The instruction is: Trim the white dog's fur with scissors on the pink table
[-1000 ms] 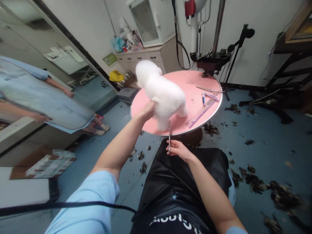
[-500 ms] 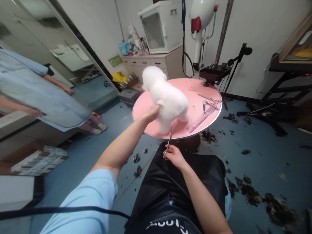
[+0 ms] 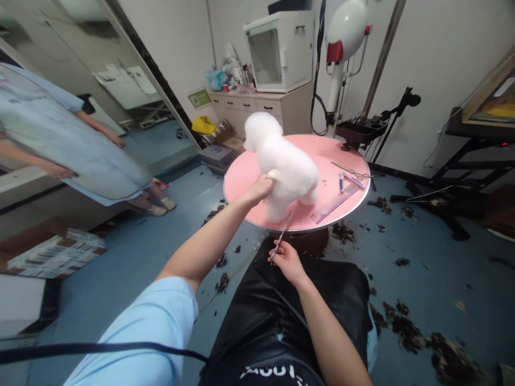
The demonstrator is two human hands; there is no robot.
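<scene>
A white, fluffy dog (image 3: 295, 166) stands on a round pink table (image 3: 237, 185), its head at the far left of its body. My left hand (image 3: 263, 188) is closed on the dog's near side, by a cream-coloured tuft; the fingertips are partly hidden there. Lower down, my right hand (image 3: 288, 262) grips a pair of scissors (image 3: 282, 236) by the handles. The blades point up and slightly right, close to the dog's near leg at the table's front edge. They look closed, and I cannot tell whether they touch the fur.
On the table's right lie a purple-backed comb (image 3: 336, 205), a second pair of scissors (image 3: 349, 170) and a blue-and-purple tool (image 3: 341, 183). A stand dryer (image 3: 346, 32) rises behind. Another person (image 3: 76, 134) stands at left. Dark hair clumps (image 3: 406, 324) litter the floor.
The whole view has shifted a little. The scissors in my right hand lean slightly further right. My left hand keeps its hold on the dog's side.
</scene>
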